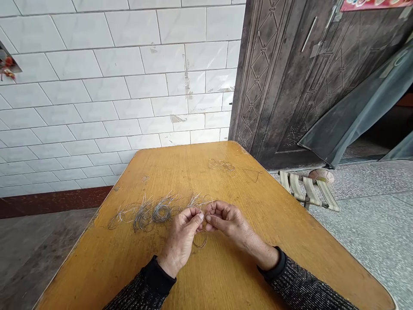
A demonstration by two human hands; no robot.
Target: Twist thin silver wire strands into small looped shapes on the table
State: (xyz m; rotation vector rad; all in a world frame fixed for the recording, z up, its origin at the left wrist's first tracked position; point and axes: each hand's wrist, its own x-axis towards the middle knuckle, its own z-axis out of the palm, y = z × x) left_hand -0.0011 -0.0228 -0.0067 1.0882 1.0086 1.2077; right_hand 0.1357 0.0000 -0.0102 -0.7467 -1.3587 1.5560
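Note:
My left hand [183, 232] and my right hand [230, 221] meet over the middle of the table, thumbs pressed to the fingers. Between them they pinch a thin wire [200, 244], whose curved end hangs below the fingertips. Most of that wire is hidden by the fingers. Just left of my left hand lies a coil of grey wire [162, 211], with another dark bundle of wire [141, 218] beside it. Looser, paler wire strands [124, 213] spread farther left. Behind my fingers, more wire ends [195, 200] stick up.
The yellow wooden table [258, 267] reaches to a white tiled wall [135, 99]. Several thin wire loops [226, 167] lie near its far right corner. Right of the table stand a striped folding stool [306, 191] and a dark carved door [284, 86] with a grey curtain [355, 107].

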